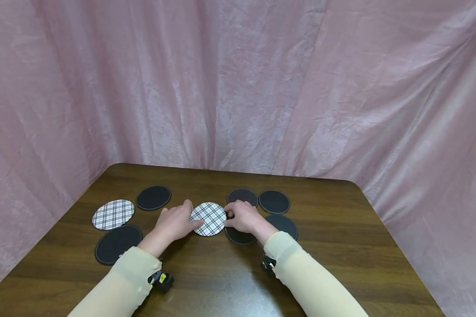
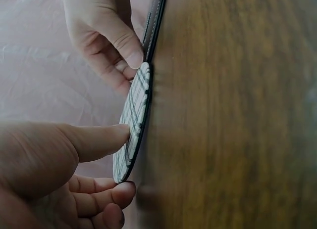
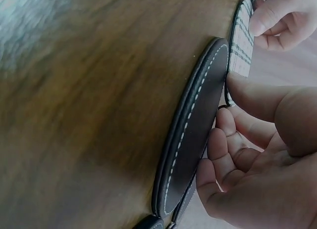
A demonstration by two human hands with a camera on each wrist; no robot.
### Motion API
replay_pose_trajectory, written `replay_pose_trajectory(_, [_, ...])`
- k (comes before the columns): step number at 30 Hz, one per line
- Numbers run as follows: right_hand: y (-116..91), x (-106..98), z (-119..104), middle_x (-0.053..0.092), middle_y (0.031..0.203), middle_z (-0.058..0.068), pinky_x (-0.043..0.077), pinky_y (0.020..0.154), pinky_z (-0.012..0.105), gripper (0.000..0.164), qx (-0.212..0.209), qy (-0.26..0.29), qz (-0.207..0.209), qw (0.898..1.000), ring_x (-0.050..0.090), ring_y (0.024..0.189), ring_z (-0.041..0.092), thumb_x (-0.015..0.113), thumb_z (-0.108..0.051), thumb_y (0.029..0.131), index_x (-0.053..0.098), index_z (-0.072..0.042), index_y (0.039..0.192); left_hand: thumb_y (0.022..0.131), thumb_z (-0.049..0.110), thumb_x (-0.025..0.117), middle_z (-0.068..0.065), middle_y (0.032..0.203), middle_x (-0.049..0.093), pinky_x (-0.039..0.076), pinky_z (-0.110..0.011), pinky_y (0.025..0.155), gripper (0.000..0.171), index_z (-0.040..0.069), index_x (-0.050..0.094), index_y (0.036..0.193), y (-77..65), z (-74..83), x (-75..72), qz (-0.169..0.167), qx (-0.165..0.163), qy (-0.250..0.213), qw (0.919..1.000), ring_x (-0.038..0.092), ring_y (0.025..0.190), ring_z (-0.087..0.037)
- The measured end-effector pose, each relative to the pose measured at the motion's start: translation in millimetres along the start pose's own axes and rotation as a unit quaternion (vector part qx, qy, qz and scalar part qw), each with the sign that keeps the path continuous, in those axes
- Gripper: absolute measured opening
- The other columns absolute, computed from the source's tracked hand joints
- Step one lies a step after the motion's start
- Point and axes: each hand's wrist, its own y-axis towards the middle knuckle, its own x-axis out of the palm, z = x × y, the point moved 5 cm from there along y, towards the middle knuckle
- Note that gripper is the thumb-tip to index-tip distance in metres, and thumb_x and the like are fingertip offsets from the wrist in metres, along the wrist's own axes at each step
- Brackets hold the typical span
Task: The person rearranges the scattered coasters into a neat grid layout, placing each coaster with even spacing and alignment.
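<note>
Checked coaster (image 1: 209, 216), round, no long axis: sitting at the far middle of the desk (image 1: 210, 281), between left hand (image 1: 174, 223) and right hand (image 1: 243, 216), neither being nearer. Left grip: pinching the left edge, thumb lying on the checked face, fingers curling beneath. Right grip: pinching the right edge, thumb uppermost, fingers bending under. Forearms (image 1: 317, 279): reaching from the near side, slanting inward. Black coaster (image 1: 239, 237): lying just right, partly beneath the right hand.

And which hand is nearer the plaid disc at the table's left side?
Left. The left hand is to the right of that plaid disc, with a gap between; the right hand is farther right, by black discs.
</note>
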Motion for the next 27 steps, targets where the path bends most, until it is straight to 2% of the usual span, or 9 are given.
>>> replay_pose_trajectory(8, [2.5,3.6,1.0,0.073,0.109,0.007,0.05,0.102,0.056,0.038,0.003,-0.005,-0.008,1.0,0.064,0.11,0.029,0.087,-0.021,0.098,0.078,-0.01,0.133,0.098,0.044,0.085,-0.003,0.082,0.065,0.044,-0.055,0.085,0.046,0.003,0.066,0.106,0.3,-2.8,-0.8,-0.014,-0.001,0.011,0.9998,0.067,0.082,-0.024])
replay_pose_trajectory(27, [0.1,3.1,-1.7,0.074,0.108,0.007,0.049,0.101,0.056,0.035,-0.003,-0.008,-0.011,1.0,0.064,0.109,0.03,0.088,-0.018,0.098,0.079,-0.01,0.131,0.096,0.045,0.086,-0.001,0.084,0.067,0.043,-0.054,0.086,0.044,0.006,0.068,0.107,-0.9,-4.5,-0.9,-0.025,0.012,0.021,0.9994,0.065,0.081,-0.022])
